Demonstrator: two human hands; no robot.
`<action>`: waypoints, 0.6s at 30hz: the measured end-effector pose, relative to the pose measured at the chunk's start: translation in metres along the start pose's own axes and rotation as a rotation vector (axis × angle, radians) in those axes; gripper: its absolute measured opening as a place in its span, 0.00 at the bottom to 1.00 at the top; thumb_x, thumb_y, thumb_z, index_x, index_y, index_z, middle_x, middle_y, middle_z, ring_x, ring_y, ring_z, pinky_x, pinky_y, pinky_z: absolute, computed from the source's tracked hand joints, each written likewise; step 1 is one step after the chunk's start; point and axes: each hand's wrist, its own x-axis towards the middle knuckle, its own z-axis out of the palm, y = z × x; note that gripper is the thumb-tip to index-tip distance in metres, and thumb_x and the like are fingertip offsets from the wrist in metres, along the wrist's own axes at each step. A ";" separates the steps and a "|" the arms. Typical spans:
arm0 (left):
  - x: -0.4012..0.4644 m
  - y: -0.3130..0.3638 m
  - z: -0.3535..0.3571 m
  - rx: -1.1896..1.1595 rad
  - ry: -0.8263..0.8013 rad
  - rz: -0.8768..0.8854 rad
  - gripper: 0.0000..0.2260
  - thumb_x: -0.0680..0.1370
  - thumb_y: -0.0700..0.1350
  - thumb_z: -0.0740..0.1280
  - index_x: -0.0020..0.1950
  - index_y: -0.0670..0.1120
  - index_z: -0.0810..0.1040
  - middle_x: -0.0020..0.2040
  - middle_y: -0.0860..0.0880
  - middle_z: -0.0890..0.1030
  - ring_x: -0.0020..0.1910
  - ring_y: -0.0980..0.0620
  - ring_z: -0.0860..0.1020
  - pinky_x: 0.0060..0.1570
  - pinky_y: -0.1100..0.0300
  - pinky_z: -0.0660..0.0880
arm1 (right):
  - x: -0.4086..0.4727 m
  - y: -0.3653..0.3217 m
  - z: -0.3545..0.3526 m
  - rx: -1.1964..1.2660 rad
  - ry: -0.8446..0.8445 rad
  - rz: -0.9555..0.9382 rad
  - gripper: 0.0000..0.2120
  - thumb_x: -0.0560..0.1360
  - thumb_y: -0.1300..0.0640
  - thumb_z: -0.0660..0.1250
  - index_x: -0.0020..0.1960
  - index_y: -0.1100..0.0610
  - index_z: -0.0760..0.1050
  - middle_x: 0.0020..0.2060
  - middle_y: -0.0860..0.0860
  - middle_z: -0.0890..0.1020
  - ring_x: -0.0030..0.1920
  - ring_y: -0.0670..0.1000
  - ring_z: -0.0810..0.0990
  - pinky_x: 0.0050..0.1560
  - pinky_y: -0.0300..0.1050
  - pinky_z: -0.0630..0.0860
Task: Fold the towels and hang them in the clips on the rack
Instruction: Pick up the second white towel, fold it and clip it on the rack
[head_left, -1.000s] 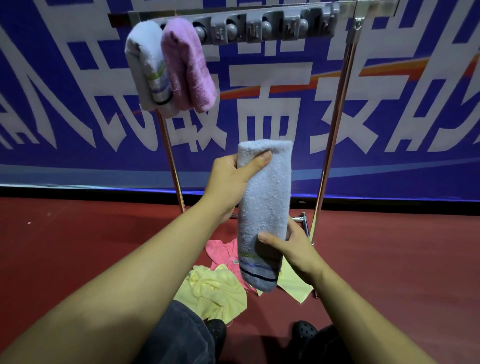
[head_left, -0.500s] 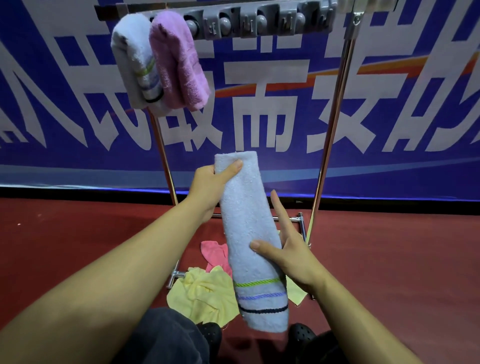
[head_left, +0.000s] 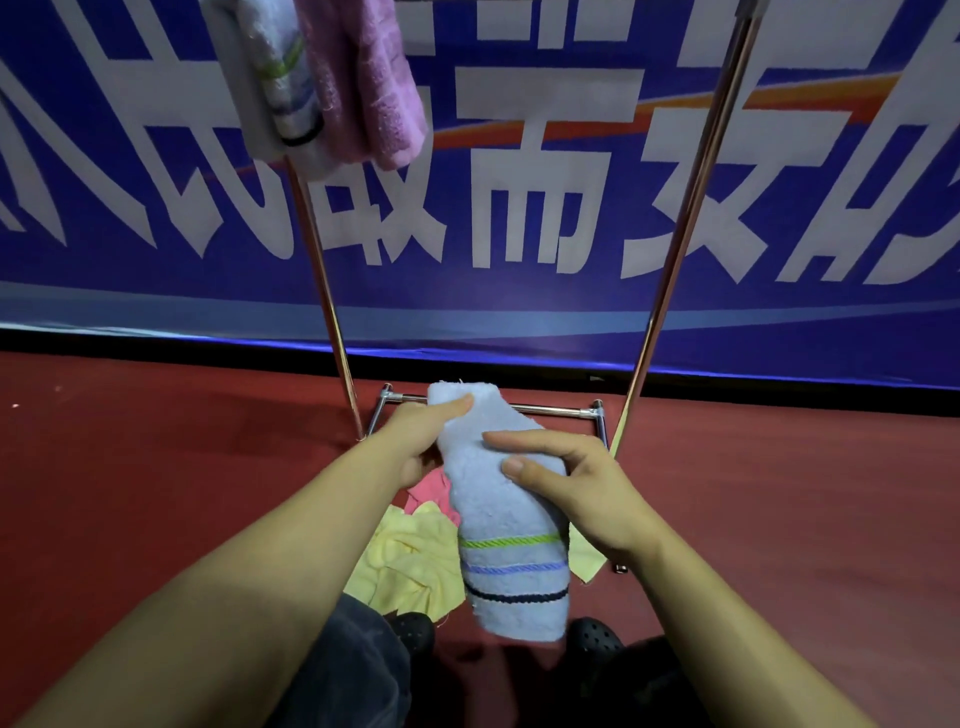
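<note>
Folded blue towel (head_left: 498, 499) gripped near its top by left hand (head_left: 421, 441), pinched mid-length by right hand (head_left: 582, 488). Rack (head_left: 675, 249) clips cut off above; white towel (head_left: 270, 78) and pink towel (head_left: 363, 83) partly visible up left. Yellow towel (head_left: 410, 561) and coral cloth (head_left: 431, 488) half hidden below the hands.

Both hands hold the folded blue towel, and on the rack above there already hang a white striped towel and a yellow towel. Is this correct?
Not quite. The head view shows that the towel beside the white striped towel on the rack is pink, not yellow. Both the left hand and the right hand do hold the folded blue towel.
</note>
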 end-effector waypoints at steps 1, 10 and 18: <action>0.000 -0.007 0.000 0.040 -0.031 -0.026 0.20 0.75 0.48 0.76 0.62 0.39 0.81 0.56 0.39 0.84 0.46 0.46 0.84 0.39 0.57 0.81 | 0.001 0.000 0.000 0.034 0.021 0.006 0.12 0.78 0.62 0.71 0.59 0.51 0.85 0.59 0.44 0.86 0.63 0.44 0.82 0.62 0.37 0.76; -0.055 0.000 0.011 -0.018 -0.413 0.216 0.30 0.84 0.62 0.50 0.66 0.41 0.79 0.61 0.42 0.84 0.61 0.47 0.82 0.62 0.54 0.77 | 0.008 0.001 -0.003 0.362 0.073 0.090 0.12 0.72 0.56 0.76 0.55 0.52 0.87 0.58 0.54 0.86 0.58 0.53 0.84 0.57 0.46 0.80; -0.067 -0.020 0.018 -0.128 -0.556 0.220 0.38 0.80 0.68 0.47 0.73 0.40 0.72 0.66 0.41 0.81 0.67 0.45 0.79 0.59 0.57 0.78 | 0.013 0.004 -0.012 0.569 0.106 0.161 0.22 0.74 0.63 0.73 0.67 0.50 0.81 0.58 0.57 0.85 0.55 0.55 0.85 0.59 0.50 0.83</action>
